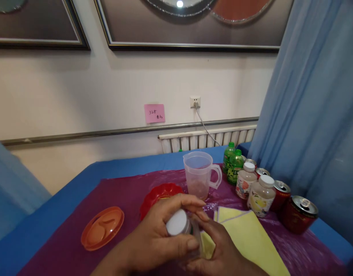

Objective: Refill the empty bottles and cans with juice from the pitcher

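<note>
A small clear bottle with a white cap (178,223) sits between both my hands at the bottom centre. My left hand (156,239) is wrapped round its upper part, fingers curled over the cap. My right hand (222,249) holds the bottle's body from the right and below, fingers closed against it. The bottle's lower part is mostly hidden by the hands. Just beyond them lie a red plastic bowl (157,193) and a yellow cloth (245,234).
A clear measuring jug (199,174) stands behind the hands. At the right stand two green bottles (234,165), two white-capped bottles (261,195) and several red cans (298,214). An orange lid (102,228) lies at the left on the purple sheet (119,191). A blue curtain (317,115) hangs at the right.
</note>
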Demonstrator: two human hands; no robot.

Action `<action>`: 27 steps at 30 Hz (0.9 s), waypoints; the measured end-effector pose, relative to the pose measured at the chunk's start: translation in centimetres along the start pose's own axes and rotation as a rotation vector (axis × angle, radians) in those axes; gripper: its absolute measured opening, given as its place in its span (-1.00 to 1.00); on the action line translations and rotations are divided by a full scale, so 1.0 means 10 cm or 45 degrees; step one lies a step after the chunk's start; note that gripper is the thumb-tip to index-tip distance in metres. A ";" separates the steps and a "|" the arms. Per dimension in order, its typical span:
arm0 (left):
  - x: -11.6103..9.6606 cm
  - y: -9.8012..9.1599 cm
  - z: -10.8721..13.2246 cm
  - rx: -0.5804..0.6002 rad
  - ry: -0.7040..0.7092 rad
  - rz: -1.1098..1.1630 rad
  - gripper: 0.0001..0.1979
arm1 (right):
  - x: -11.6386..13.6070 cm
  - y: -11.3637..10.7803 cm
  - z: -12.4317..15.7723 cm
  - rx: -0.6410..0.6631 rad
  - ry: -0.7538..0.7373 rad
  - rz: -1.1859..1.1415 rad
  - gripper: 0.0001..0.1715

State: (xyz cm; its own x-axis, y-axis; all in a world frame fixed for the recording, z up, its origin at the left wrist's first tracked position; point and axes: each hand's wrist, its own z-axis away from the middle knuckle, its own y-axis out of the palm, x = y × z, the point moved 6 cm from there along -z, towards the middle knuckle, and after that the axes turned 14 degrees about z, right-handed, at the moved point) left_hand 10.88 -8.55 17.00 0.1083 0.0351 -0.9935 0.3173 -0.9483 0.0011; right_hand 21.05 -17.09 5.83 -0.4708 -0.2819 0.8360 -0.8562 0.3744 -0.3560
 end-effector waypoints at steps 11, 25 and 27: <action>0.23 0.13 0.01 0.395 -0.200 0.620 -0.26 | -0.29 0.31 0.16 0.246 0.289 -0.259 -0.09; 0.27 -0.55 0.28 -0.458 0.166 0.263 -0.43 | -0.19 0.36 -0.01 0.214 0.202 -0.284 -0.20; 0.32 -0.51 0.32 -0.372 0.115 0.267 -0.26 | -0.19 0.38 -0.03 0.172 0.209 -0.309 -0.22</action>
State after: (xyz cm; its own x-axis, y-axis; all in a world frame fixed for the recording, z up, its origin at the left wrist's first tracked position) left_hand 6.55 -4.59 13.48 0.2782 -0.1107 -0.9541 0.5335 -0.8082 0.2493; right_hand 18.75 -14.92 3.03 -0.2181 -0.1979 0.9556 -0.9650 0.1901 -0.1809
